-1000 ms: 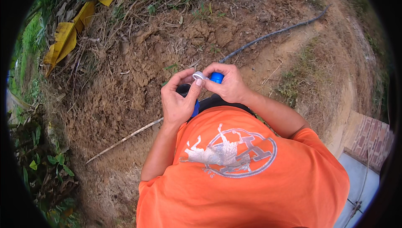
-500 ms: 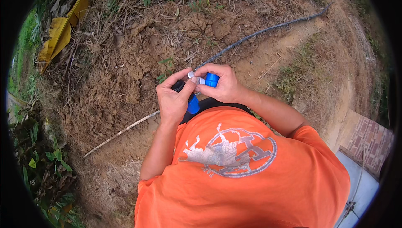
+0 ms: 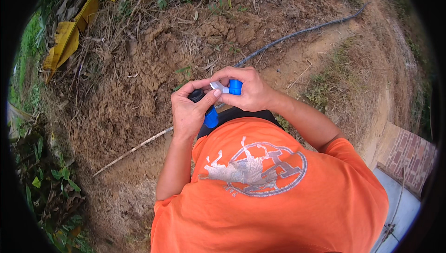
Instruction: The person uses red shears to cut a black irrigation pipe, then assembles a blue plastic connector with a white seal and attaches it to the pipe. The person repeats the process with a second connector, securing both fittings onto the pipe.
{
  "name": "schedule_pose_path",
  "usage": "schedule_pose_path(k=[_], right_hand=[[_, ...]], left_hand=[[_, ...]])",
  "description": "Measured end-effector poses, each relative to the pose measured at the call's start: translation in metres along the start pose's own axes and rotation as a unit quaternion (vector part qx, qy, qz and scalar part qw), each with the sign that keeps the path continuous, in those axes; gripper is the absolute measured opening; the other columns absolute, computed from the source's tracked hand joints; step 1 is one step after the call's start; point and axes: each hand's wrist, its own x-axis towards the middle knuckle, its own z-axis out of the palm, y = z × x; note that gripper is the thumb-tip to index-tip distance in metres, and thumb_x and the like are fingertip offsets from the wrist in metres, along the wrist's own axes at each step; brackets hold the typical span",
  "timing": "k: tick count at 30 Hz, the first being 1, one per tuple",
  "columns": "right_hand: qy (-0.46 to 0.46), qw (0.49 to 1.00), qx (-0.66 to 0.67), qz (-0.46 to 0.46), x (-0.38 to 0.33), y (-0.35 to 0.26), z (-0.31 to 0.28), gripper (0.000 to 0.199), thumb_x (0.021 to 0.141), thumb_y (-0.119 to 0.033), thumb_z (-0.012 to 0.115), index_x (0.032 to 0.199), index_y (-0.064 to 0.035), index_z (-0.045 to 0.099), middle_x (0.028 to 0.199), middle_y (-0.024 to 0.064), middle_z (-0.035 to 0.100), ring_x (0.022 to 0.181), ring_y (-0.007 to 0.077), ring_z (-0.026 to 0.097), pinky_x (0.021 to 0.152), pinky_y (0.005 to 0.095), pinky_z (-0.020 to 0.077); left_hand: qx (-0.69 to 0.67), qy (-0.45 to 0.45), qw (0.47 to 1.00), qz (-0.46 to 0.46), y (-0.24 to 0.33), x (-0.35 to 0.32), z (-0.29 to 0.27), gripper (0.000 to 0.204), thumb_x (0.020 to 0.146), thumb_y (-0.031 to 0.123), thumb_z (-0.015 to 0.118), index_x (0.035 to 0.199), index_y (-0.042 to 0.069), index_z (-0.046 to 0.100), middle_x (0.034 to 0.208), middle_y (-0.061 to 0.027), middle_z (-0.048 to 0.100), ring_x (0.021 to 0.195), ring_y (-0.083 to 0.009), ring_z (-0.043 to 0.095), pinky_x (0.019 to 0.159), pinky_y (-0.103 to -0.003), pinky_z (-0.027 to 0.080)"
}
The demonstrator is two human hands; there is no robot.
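Observation:
Both my hands meet in front of my chest, above my orange shirt [image 3: 278, 197]. My left hand [image 3: 186, 113] grips a black pipe end [image 3: 196, 95] with a blue fitting [image 3: 211, 118] on it, thumb pressed against a small white piece [image 3: 217, 85]. My right hand [image 3: 253, 92] pinches a second blue fitting [image 3: 235, 86] that carries that white piece. The two parts touch between my fingertips. How they join is hidden by my fingers.
Bare brown soil [image 3: 139, 81] with dry grass lies ahead. A black hose [image 3: 297, 33] runs to the upper right. A thin pale stick [image 3: 134, 148] lies at the left. Yellow dead leaves [image 3: 65, 44] and green plants [image 3: 51, 183] edge the left; brick paving [image 3: 409, 153] and a concrete slab [image 3: 399, 211] sit at the right.
My hands stay together on the fittings with only small finger shifts. The view has drifted slightly, so the ground sits a little differently in the picture.

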Motion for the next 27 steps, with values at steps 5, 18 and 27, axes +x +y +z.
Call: schedule_pose_path(k=[5,18,27], right_hand=[[0.009,0.995,0.089,0.037,-0.003,0.008,0.006,0.037,0.082,-0.013,0.081,0.114,-0.0065,0.065,0.079,0.0027,0.066,0.071,0.0102,0.061,0.063,0.0298,0.0502],[0.005,0.995,0.073,0.066,-0.013,0.015,0.011,0.041,0.081,-0.016,0.083,0.116,-0.0065,0.066,0.078,0.0034,0.066,0.073,0.0104,0.062,0.067,0.0293,0.0507],[-0.059,0.766,0.571,0.29,-0.055,0.163,-0.009,0.019,0.093,-0.016,0.066,0.105,-0.0006,0.066,0.101,0.0149,0.069,0.077,0.0193,0.069,0.07,0.0328,0.0556]], left_hand=[[0.018,-0.022,0.999,0.026,0.005,0.001,-0.003,0.027,0.083,0.003,0.082,0.108,-0.004,0.072,0.096,-0.009,0.074,0.085,-0.0124,0.068,0.077,-0.026,0.057],[0.01,-0.047,0.999,-0.01,-0.014,0.003,-0.007,0.024,0.087,0.004,0.078,0.108,-0.002,0.07,0.093,-0.0074,0.073,0.081,-0.0112,0.068,0.072,-0.026,0.057],[-0.176,0.025,0.974,-0.142,-0.13,0.04,-0.053,0.019,0.09,-0.001,0.067,0.108,-0.002,0.062,0.094,-0.0147,0.07,0.074,-0.0173,0.066,0.067,-0.03,0.056]])
